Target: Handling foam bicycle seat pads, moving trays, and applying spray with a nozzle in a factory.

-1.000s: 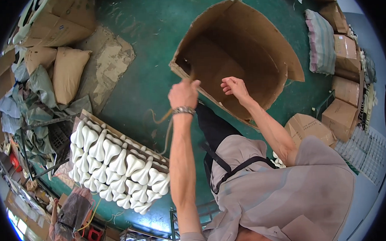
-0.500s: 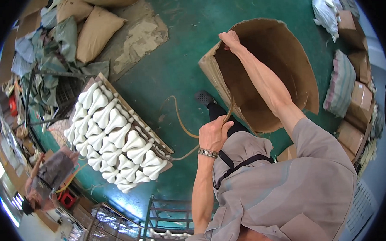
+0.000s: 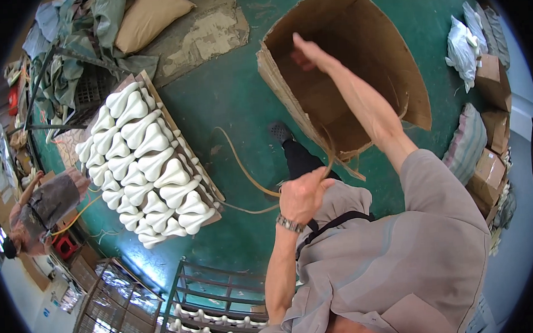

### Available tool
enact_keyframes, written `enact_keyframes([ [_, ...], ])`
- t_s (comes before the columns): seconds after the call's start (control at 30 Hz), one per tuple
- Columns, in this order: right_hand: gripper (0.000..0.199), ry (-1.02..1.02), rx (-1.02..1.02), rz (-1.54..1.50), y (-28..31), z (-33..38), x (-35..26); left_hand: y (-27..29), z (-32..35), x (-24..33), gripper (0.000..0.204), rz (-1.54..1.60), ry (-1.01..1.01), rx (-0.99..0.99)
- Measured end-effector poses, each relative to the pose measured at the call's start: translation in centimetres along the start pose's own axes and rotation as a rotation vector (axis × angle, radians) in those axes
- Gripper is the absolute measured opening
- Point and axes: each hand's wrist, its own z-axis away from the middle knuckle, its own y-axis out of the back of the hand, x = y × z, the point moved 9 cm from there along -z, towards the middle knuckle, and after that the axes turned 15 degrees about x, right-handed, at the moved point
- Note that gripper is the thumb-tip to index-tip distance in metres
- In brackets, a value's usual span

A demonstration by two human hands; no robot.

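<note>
Left hand [image 3: 305, 194] hides some tube [image 3: 332, 146]; blurred right hand [image 3: 312, 53] overlaps carton [image 3: 393, 54].

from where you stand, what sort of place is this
Likely a factory or workshop: piled white bulb-ended pieces, a metal rack holding similar ones, and a large open cardboard box.

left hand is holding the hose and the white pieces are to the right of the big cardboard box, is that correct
Not quite: the head view shows the white pieces to the left of the big cardboard box. The left hand is indeed holding the hose.
</note>
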Motion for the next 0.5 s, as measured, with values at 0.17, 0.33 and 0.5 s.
enact_keyframes([
  [0.17,0.077,0.227,-0.469,0.758,-9.7,7.6,12.9,8.7,2.7,7.5,0.040,0.272,-0.002,0.087],
  [0.33,0.048,-0.567,-0.279,-0.012,-7.7,2.6,25.8,17.1,6.9,11.7,0.044,0.655,-0.098,0.199],
  [0.5,0.033,-0.645,-0.463,0.186,-16.2,9.5,23.8,19.5,12.1,10.5,0.046,0.728,-0.135,0.260],
])
